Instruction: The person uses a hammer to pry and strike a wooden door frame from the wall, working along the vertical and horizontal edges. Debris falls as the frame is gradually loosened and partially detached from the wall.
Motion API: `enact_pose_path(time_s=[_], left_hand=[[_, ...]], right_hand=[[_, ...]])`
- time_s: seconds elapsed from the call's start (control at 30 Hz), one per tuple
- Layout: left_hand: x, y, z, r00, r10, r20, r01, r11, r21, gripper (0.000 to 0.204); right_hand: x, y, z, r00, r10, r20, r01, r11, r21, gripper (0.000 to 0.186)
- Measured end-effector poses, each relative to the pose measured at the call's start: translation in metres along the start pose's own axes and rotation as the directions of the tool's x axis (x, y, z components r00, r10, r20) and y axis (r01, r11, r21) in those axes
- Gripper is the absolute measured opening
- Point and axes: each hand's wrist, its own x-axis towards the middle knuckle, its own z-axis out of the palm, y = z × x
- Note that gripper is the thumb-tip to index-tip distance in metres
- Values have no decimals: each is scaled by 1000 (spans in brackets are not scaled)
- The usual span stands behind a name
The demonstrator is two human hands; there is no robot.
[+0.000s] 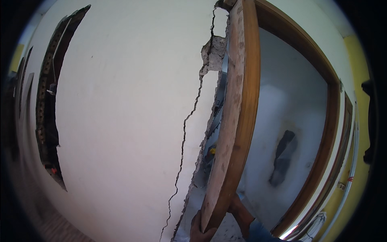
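Though tall, wooden jamb (243,117) within grip (199,230).

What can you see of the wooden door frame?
The door frame looks like brown wood, smooth-faced, rough and pale along the near post's outer side. That post slants in view; a ragged gap separates much of it from the cracked wall. The top bar and far post show rightward. The left hand grips the near post's low end; the right hand is at its other side.
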Motion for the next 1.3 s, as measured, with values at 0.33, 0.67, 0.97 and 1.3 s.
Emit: enact_pose_path(time_s=[0.33,0.67,0.97,1.3], left_hand=[[2,-4,-5,1000,-8,25,10,997,-75,110],[2,-8,-7,997,-53,60,59,993,-101,116],[-3,0,-6,997,-69,21,69,997,-45,120],[-10,44,-31,988,-72,139,-2,883,469,88]], right_hand=[[0,0,16,999,-1,-37,3,999,46,32],[1,2,9,998,-35,-51,36,999,17,38],[-2,3,14,998,-61,-12,60,996,-61,45],[-6,-7,34,994,64,-84,-77,983,-167,46]])
